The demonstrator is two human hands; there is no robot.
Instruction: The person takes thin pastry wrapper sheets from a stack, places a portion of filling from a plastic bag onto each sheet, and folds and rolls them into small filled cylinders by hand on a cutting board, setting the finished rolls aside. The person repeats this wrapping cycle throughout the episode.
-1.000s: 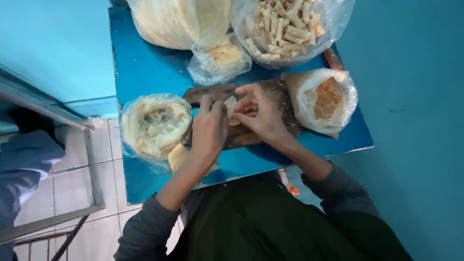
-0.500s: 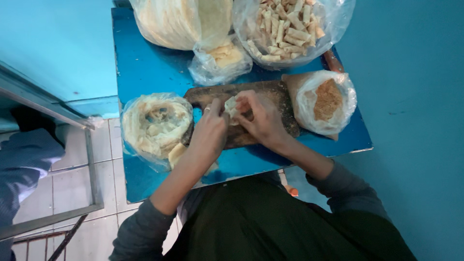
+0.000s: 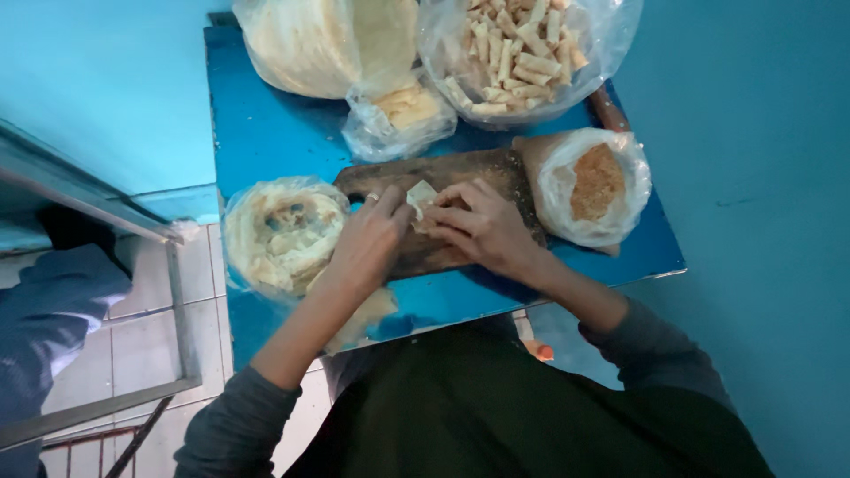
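Pastry wrapper [image 3: 421, 194], a small pale folded piece, sits on the dark wooden cutting board [image 3: 460, 168] between both hands, its top corner poking up above the fingertips. Compared with a second ago, the left hand [image 3: 370, 241] has slid up from the board's lower edge to meet the right hand [image 3: 482, 228], and the wrapper now looks tighter and more folded, which I judge to be mid-rolling. Both hands have their fingers curled in, pinching the wrapper from either side. Around them on the blue table [image 3: 274, 133]: a bag of filling [image 3: 282, 232] at left, a bag of brown crumbs [image 3: 595, 181] at right, and a bag of finished rolls [image 3: 522, 49] above.
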